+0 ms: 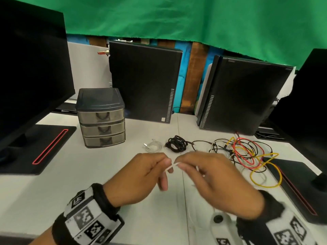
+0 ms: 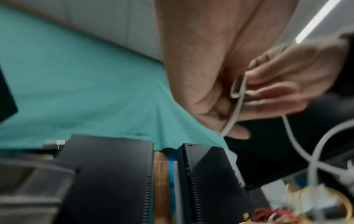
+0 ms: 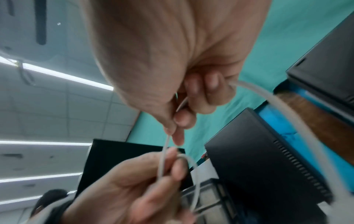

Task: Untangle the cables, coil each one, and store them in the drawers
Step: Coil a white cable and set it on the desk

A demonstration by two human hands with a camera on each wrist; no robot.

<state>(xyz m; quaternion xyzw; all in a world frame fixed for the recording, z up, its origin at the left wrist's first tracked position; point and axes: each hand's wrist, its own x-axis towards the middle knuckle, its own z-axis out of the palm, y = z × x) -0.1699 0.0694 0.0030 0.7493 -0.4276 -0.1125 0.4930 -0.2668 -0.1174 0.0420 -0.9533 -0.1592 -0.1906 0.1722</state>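
While the drawers (image 1: 102, 119) wait shut at ten o'clock, the left hand (image 1: 141, 179) pinches a small fold of white cable (image 1: 170, 167), likely starting a coil; the right hand (image 1: 210, 181) pinches the strand alongside, feeding slack from the tangle (image 1: 247, 154) at two o'clock.

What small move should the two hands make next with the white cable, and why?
Probably wrap another loop. Both the left hand and right hand pinch the white cable, with only a small bend formed; its slack trails loose, and the drawers look shut.
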